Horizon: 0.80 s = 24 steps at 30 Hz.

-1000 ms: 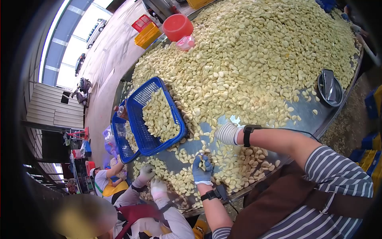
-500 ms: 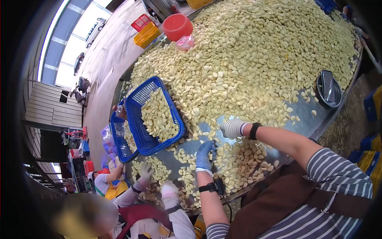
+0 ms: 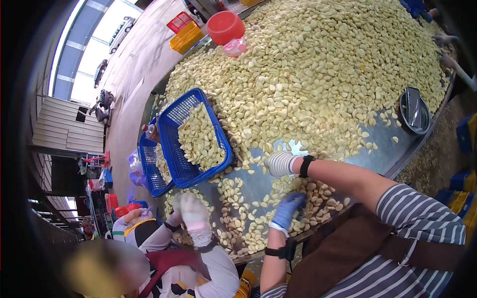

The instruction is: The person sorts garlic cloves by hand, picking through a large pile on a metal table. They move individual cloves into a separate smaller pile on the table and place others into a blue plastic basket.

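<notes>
Pale flat beans (image 3: 318, 64) cover much of the metal table (image 3: 253, 186). My left hand (image 3: 289, 208), in a blue glove, is low over brownish beans near the table's front edge; its fingers are bent and blurred. Just above and left of it in the view, my right hand (image 3: 281, 164), in a striped white glove, rests at the edge of the main heap, back up, fingertips hidden under it. What either hand holds, if anything, does not show. A blue basket (image 3: 227, 159) partly filled with beans stands left of my hands.
A second blue basket (image 3: 147, 171) lies beside the first. At the lower left, a co-worker's gloved hands (image 3: 193, 211) are over beans. A red tub (image 3: 225, 28) stands at the far edge, a round metal bowl (image 3: 422, 130) at the right. More hands show at the far right.
My left hand has moved right and slightly down, onto the brownish beans. My right hand has shifted a little left and down. The co-worker's gloved hands have come together.
</notes>
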### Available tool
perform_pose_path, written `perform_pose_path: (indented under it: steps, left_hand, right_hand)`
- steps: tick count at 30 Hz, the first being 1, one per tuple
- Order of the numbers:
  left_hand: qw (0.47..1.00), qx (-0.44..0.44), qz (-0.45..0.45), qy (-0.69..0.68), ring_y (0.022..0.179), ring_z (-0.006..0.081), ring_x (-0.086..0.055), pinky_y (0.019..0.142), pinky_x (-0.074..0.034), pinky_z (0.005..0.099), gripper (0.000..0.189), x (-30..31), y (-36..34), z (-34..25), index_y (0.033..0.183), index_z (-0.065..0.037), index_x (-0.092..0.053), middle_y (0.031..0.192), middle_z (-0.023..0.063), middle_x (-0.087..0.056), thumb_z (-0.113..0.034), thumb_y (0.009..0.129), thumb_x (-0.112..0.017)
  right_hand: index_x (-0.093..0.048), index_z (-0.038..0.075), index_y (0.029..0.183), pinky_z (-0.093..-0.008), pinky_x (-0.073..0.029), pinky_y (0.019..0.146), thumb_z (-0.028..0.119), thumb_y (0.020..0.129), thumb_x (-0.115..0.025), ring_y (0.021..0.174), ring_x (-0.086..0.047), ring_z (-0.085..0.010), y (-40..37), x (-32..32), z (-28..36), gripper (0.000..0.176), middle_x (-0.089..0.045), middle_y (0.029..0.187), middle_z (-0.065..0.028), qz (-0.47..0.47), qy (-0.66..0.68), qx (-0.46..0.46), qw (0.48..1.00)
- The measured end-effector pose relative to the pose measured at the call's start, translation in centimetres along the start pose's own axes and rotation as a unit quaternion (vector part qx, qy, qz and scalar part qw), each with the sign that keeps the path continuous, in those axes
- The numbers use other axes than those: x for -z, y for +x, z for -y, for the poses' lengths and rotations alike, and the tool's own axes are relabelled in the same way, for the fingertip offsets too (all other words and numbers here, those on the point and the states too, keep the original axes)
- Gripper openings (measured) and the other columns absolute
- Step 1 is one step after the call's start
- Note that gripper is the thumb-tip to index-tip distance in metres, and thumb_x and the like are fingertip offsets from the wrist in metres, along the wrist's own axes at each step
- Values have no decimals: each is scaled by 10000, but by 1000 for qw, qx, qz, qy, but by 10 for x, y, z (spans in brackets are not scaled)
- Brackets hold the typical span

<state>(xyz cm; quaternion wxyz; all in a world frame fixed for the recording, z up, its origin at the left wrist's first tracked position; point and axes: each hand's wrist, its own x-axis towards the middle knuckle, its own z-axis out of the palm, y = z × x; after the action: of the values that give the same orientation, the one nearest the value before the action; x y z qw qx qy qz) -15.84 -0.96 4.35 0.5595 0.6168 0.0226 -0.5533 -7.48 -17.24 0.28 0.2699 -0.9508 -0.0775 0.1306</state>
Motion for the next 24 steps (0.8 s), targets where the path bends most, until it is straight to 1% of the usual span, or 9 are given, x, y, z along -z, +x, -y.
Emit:
perform_pose_path:
  steps: [3, 6, 9, 11, 18, 20, 21, 22, 24]
  left_hand:
    - [979, 41, 83, 182, 614, 100, -552, 571, -460, 242, 316, -21, 13, 57, 1026, -33, -660, 772, 32, -635, -306, 868, -646]
    - [997, 68, 12, 44, 613, 111, -561, 544, -465, 258, 232, 16, 21, 82, 1015, -71, -680, 758, 23, -638, -235, 852, -667]
    - [960, -26, -275, 41, 430, 95, -495, 382, -380, 245, 138, 71, 13, 67, 882, -78, -660, 609, 33, -574, -212, 867, -633]
    - [916, -34, -394, -70, 365, 121, -460, 333, -360, 256, 126, 119, -2, 63, 876, -59, -639, 585, 23, -534, -181, 878, -603]
    - [914, -43, -170, -365, 536, 116, -547, 417, -449, 206, 153, 73, -46, 12, 907, -102, -605, 689, 19, -591, -254, 906, -590]
    - [859, -119, -164, -470, 614, 117, -537, 457, -431, 198, 197, 60, -40, -55, 921, -77, -597, 739, 10, -582, -272, 918, -570]
    - [843, -336, -243, -344, 697, 154, -572, 632, -507, 247, 253, 69, -28, -82, 941, -60, -595, 791, 23, -613, -310, 922, -564]
    - [835, -433, 32, -337, 798, 190, -595, 872, -483, 341, 295, 92, -34, -119, 963, -50, -592, 880, 41, -639, -338, 933, -538]
    - [786, -409, -262, -382, 855, 210, -600, 966, -413, 404, 322, 76, -62, -189, 995, -49, -591, 876, 53, -642, -354, 953, -496]
  right_hand:
    - [-649, 51, 999, -300, -448, 468, 152, 764, -589, 517, -563, -148, -17, 15, -7, 263, -582, 625, -38, 79, 421, -68, 901]
    - [-652, 72, 1022, -242, -431, 484, 171, 776, -598, 560, -528, -85, -37, 27, -3, 270, -588, 700, 10, 83, 494, -66, 863]
    - [-617, 65, 1097, -240, -417, 494, 160, 773, -647, 589, -536, -90, -49, 34, -3, 340, -610, 754, -2, 76, 526, -29, 847]
    - [-586, 71, 1118, -246, -447, 527, 196, 789, -658, 655, -586, -107, -59, 33, -8, 360, -638, 841, -18, 99, 691, -51, 714]
    - [-566, 97, 969, -314, -476, 564, 280, 874, -605, 668, -568, -152, 3, 67, 36, 209, -581, 808, -37, -59, 881, -57, 466]
    - [-547, 74, 1021, -286, -499, 712, 325, 882, -637, 745, -559, -133, 48, 110, 81, 300, -560, 832, -6, -89, 847, 76, 519]
    - [-548, 22, 1113, -295, -495, 809, 353, 884, -630, 837, -602, -173, 47, 142, 106, 411, -608, 944, -51, -153, 745, 102, 641]
    - [-537, 8, 1182, -323, -476, 851, 363, 885, -608, 937, -599, -235, 57, 160, 118, 468, -602, 1065, -126, -284, 573, 109, 761]
    - [-526, -7, 1250, -351, -456, 893, 372, 885, -585, 1038, -595, -297, 56, 174, 122, 529, -597, 1187, -202, -400, 362, 113, 834]
